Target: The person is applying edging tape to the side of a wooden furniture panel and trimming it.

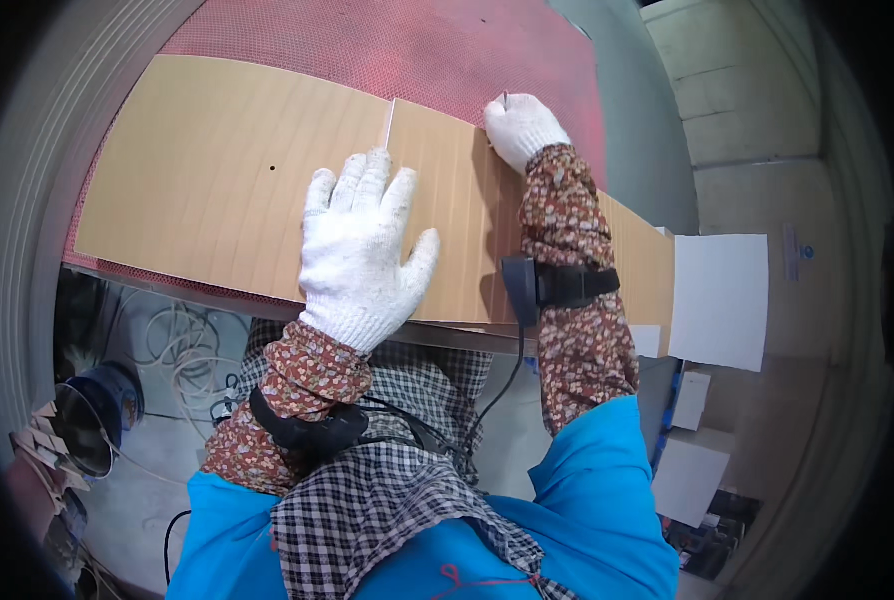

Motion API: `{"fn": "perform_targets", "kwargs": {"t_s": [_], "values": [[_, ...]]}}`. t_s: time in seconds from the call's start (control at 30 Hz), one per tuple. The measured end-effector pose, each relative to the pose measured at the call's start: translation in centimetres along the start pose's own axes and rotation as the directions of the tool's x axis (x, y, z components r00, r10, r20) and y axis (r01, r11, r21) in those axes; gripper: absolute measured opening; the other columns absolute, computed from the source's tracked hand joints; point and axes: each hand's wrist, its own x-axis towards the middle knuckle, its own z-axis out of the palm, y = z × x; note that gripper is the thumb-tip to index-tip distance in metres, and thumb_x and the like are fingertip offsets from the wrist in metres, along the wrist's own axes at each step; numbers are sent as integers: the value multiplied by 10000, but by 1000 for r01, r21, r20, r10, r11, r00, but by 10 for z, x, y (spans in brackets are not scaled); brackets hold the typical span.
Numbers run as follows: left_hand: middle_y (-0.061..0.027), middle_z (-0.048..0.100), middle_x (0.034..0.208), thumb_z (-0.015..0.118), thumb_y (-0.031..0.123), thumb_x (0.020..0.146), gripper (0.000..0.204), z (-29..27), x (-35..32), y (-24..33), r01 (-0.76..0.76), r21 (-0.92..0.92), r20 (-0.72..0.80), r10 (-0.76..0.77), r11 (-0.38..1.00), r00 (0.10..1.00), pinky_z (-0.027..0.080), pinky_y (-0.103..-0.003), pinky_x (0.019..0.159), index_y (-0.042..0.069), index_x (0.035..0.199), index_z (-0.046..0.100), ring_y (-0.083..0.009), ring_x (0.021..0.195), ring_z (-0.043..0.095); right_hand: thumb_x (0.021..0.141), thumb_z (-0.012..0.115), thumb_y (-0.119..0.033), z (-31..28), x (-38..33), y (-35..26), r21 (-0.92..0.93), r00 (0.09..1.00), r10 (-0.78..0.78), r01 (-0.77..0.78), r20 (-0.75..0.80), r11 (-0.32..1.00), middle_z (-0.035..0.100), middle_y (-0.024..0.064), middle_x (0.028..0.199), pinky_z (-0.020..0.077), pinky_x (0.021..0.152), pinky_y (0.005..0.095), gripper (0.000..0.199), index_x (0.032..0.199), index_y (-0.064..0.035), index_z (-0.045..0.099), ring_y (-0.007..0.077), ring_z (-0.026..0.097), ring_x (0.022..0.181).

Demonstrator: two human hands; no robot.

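My left hand (362, 250), in a white knitted glove, lies flat with its fingers spread. It rests across the seam between a smooth light wood-grain panel (197, 150) on the left and a tan striped panel (452, 200) on the right. A small dark hole shows in the left panel. My right hand (523, 130), gloved the same way, is closed at the far edge of the striped panel. A thin dark tip sticks up from its fist; the rest of what it holds is hidden.
Red mesh matting (437, 50) covers the table under the panels. A white sheet (722, 300) lies at the panel's right end. Below left are a round dark container (85, 430) and coiled pale cord (192, 345). A black cable (507, 390) hangs from my right wrist strap.
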Motion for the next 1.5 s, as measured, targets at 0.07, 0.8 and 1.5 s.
{"fn": "perform_targets", "kwargs": {"t_s": [0.07,0.8,1.5], "values": [[-268,581,1425,763,269,827,565,-1,-1,1,-2,-16,-4,2,1000,1000,328,-556,1196,-9,1307,655,-410,1376,519,1006,396,-232,-3,6,1,11,995,84,-85,47,996,697,295,1110,543,961,516,436,1022,68,711,441,677,1065],[-251,596,1409,704,214,874,475,-3,-19,-3,-34,-25,-55,33,999,998,330,-549,1190,-14,1289,665,-396,1358,535,1057,543,-203,51,-254,-87,184,946,195,-150,-260,971,703,181,790,561,507,447,234,1140,-19,662,352,707,602],[-259,607,1376,646,127,878,419,3,-15,1,-54,-22,-85,52,998,995,346,-550,1173,-42,1260,666,-398,1330,549,1027,558,-184,44,-255,-90,13,983,70,-69,-172,998,655,184,766,565,492,449,239,1122,12,655,340,698,577]]}}
